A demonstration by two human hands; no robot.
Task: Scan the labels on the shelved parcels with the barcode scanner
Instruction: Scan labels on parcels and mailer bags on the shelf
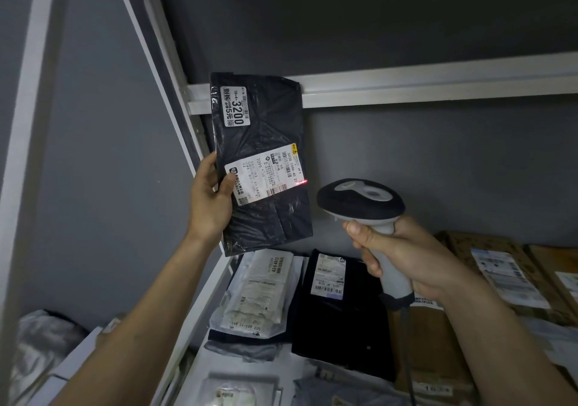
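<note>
A white metal shelving frame (pixel 406 88) stands against a grey wall, its lower shelf carrying parcels laid flat. Largest among these are the brown cardboard boxes (pixel 488 258) at right, one bearing a white printed label too blurred to read. Raised in front of the frame, above the shelf and near its left upright, is a black plastic mailer (pixel 266 143), gripped at its left edge by the left hand (pixel 209 199), thumb on the front face and fingers curled behind. Below it lie a black flat parcel (pixel 337 327) with a white barcode label, and a clear-wrapped parcel (pixel 256 293) showing "502 603-12". The right hand (pixel 403 255) clenches around the grip of a grey-and-black barcode scanner (pixel 362 199), its head facing the mailer, the two apart. The mailer's shipping label (pixel 266 175) reads "5020 T099-40 27"; a red scan line falls on its barcode and right edge. The smaller sticker (pixel 235 105) near the top reads "10-4-3200" and "5元".
</note>
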